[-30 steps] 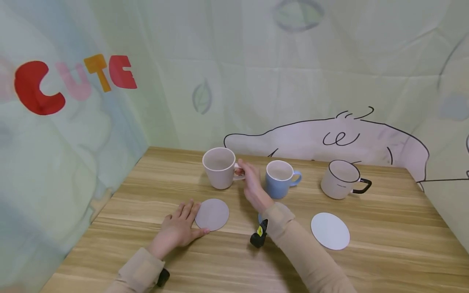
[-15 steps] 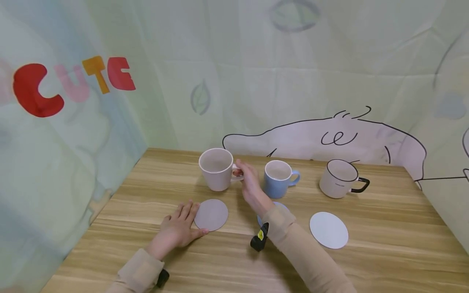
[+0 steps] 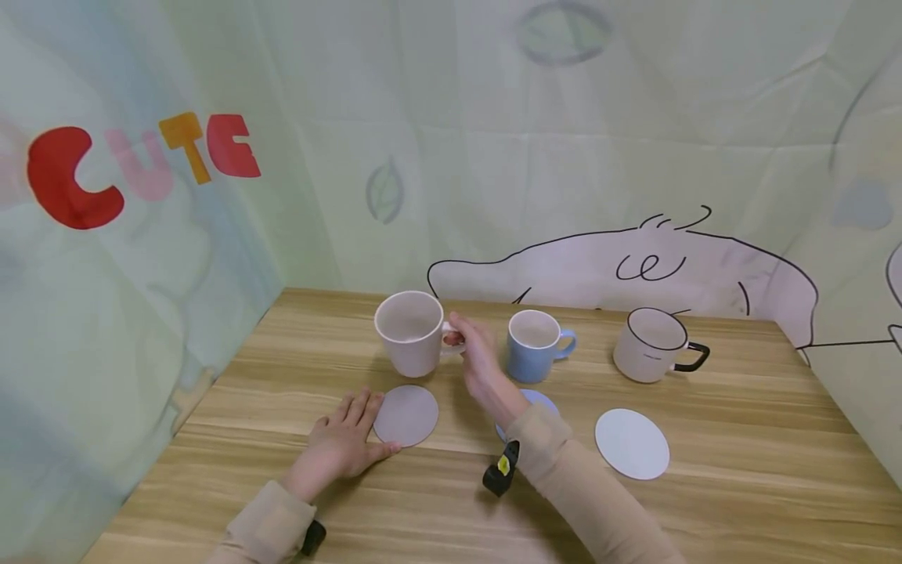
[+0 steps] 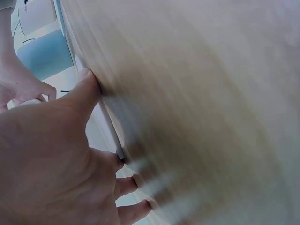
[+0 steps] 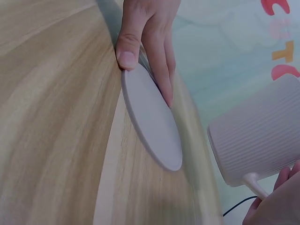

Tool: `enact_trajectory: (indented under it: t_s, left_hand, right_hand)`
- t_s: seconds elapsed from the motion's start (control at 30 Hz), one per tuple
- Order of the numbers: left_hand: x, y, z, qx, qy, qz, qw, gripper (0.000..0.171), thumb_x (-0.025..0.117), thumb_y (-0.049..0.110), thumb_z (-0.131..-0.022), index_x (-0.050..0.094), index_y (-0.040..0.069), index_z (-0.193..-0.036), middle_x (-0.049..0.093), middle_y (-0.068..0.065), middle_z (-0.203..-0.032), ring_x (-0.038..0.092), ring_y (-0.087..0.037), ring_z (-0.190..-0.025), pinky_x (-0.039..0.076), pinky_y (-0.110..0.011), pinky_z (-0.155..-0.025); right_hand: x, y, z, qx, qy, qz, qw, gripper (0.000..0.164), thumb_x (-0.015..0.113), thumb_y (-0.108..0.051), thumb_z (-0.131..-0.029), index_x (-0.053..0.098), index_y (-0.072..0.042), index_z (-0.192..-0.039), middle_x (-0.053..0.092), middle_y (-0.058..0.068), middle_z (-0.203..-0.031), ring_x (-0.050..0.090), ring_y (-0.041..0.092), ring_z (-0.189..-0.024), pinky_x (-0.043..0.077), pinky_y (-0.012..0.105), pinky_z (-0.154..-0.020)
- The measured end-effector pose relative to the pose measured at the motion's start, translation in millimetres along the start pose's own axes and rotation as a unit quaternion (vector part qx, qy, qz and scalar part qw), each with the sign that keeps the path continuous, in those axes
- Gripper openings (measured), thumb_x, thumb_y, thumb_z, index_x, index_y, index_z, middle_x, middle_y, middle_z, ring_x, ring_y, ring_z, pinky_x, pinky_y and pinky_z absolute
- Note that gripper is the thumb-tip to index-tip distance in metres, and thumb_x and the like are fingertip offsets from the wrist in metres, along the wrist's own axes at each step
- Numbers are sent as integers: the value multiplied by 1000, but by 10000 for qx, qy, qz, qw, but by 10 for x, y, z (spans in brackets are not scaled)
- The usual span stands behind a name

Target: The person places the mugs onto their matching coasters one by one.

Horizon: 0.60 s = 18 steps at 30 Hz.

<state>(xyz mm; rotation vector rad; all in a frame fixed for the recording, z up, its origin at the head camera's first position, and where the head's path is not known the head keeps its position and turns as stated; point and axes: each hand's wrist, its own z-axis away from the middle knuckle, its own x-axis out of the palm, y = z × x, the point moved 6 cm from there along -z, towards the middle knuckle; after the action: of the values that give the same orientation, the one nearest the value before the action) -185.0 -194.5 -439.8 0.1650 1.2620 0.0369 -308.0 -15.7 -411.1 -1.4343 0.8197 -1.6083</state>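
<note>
In the head view my right hand (image 3: 479, 356) grips the handle of a pale ribbed mug (image 3: 411, 337). That mug (image 5: 255, 136) hangs above the table in the right wrist view, behind a round greyish-mauve coaster (image 3: 406, 416). My left hand (image 3: 341, 442) lies at the coaster's left side, thumb and fingertips touching its rim, fingers mostly straight. The right wrist view shows the left thumb and index finger of that hand (image 5: 152, 35) against the coaster's edge (image 5: 152, 117). In the left wrist view the left hand (image 4: 51, 159) hides most of the coaster.
A blue mug (image 3: 532, 352) stands right of my right hand, and a white mug with black rim and handle (image 3: 644, 352) further right. A blue coaster (image 3: 539, 401) is partly covered by my right sleeve. A white coaster (image 3: 632, 443) lies before the white mug on the wooden table (image 3: 733, 486).
My right hand has moved the pale mug slightly left and toward me, closer to the mauve coaster. The left hand stays at the coaster's edge.
</note>
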Motion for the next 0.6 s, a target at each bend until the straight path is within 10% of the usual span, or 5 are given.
enact_trajectory:
  t_s: [0.6]
  left_hand:
    - [107, -91, -77, 83, 135, 5, 9999, 100, 40, 78, -83, 20, 11, -154, 15, -17, -161, 16, -42, -147, 25, -71, -107]
  right_hand:
    - [-12, 27, 154, 18, -182, -9, 9998, 30, 57, -10, -93, 58, -20, -65, 53, -10, -55, 52, 7, -62, 34, 28, -85]
